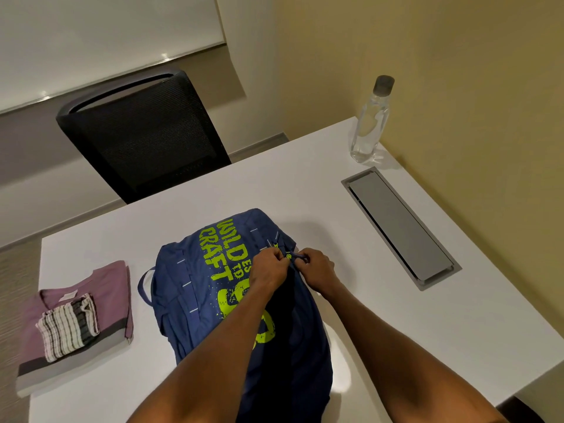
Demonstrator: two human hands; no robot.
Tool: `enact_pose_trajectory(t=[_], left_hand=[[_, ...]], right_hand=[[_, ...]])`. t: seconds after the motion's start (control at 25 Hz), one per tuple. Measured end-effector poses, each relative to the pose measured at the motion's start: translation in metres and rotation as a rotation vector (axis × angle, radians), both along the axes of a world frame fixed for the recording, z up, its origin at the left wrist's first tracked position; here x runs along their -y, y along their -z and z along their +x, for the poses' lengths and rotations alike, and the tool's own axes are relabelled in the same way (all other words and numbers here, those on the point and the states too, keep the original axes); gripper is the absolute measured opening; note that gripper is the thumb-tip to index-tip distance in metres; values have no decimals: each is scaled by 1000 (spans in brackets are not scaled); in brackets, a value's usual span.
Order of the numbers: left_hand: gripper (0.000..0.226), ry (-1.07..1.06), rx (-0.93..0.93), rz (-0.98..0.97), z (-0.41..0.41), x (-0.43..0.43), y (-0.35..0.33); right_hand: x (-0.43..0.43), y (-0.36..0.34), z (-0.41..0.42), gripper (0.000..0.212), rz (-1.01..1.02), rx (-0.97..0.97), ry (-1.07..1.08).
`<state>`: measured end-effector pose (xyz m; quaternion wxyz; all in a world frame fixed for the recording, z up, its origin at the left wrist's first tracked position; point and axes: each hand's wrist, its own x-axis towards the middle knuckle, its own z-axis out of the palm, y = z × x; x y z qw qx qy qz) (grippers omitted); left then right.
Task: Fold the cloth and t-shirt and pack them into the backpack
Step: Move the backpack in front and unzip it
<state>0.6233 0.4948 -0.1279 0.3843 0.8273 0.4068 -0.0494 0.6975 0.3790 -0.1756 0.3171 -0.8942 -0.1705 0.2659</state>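
Observation:
A blue backpack (195, 288) with neon-green lettering lies flat in the middle of the white table (381, 300). My left hand (270, 268) and my right hand (319, 268) meet at its upper right edge. Both pinch the zipper pulls (293, 256) there, and a dark gap runs down the bag below my hands. To the left lies a folded purple t-shirt (106, 285) with grey bands. A folded striped cloth (67, 325) rests on top of it.
A clear water bottle (370, 120) stands at the table's far right corner. A grey cable hatch (399, 225) is set into the tabletop right of the bag. A black mesh chair (143, 132) stands behind the table. A beige wall runs along the right.

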Motion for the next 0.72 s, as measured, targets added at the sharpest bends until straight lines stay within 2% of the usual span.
enact_pose_trajectory(t=[0.12, 0.2, 0.28, 0.44, 0.56, 0.72], left_hand=[[20, 11, -9, 27, 2, 3, -5], [20, 38, -20, 58, 4, 5, -9], [22, 66, -34, 79, 5, 5, -12], [22, 82, -68, 108, 7, 3, -16], [22, 52, -79, 95, 7, 2, -16], [15, 60, -88, 105, 6, 5, -15]], right_hand=[[4, -7, -4, 20, -140, 186, -154], [10, -8, -10, 9, -119, 193, -223], [12, -14, -15, 14, -113, 228, -278], [19, -35, -20, 8, -255, 541, -446], [37, -53, -37, 17, -435, 679, -547], [65, -71, -69, 23, -393, 744, -591]])
